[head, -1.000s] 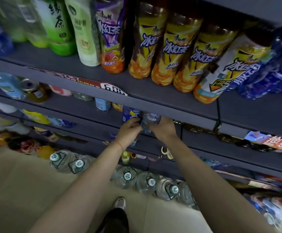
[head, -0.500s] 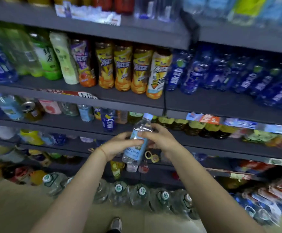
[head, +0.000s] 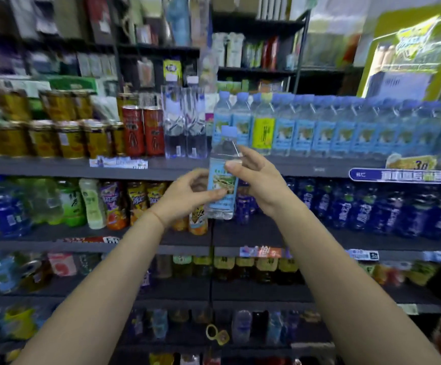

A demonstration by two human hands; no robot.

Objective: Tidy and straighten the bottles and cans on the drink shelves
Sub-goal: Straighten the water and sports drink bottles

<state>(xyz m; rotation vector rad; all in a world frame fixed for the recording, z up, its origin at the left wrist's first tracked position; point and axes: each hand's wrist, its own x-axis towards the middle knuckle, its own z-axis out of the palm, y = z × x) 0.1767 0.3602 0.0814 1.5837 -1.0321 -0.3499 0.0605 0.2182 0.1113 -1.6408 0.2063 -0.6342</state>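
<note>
A clear water bottle (head: 222, 177) with a pale blue cap and label stands upright in the air in front of the top shelf's edge (head: 293, 168). The left hand (head: 185, 194) pinches its lower label; the right hand (head: 253, 177) pinches its shoulder. Behind stands a row of matching bottles (head: 345, 127); two red cans (head: 144, 130) stand further left.

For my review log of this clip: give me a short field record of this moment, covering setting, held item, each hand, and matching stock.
setting: shop drink shelves
held item: clear plastic water bottle with light-blue cap and label, upright, off the shelf
left hand: grips the label's lower part
right hand: fingers on the upper label
matching stock: row of blue-capped water bottles, top shelf, right
</note>
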